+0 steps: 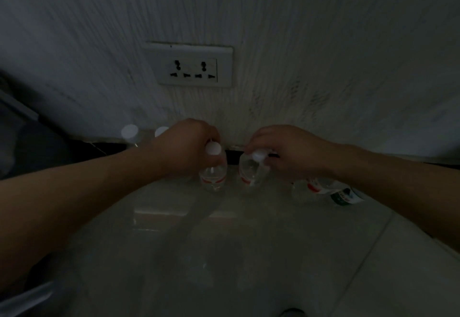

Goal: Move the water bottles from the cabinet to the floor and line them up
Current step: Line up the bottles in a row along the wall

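Left bottle (213,177) is gripped near its cap by curled fingers of left hand (185,146); right bottle (246,171) likewise by right hand (286,152).

Clear plastic bottles (212,174) on glossy tiled floor (224,254); ribbed matt wall (298,42).

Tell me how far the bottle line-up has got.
Done: two white caps at far left suggest bottles already placed by the wall. In hand: left hand grips the left bottle, right hand the right bottle, both upright. Left: bottles under the right forearm look unaligned; cabinet unseen.
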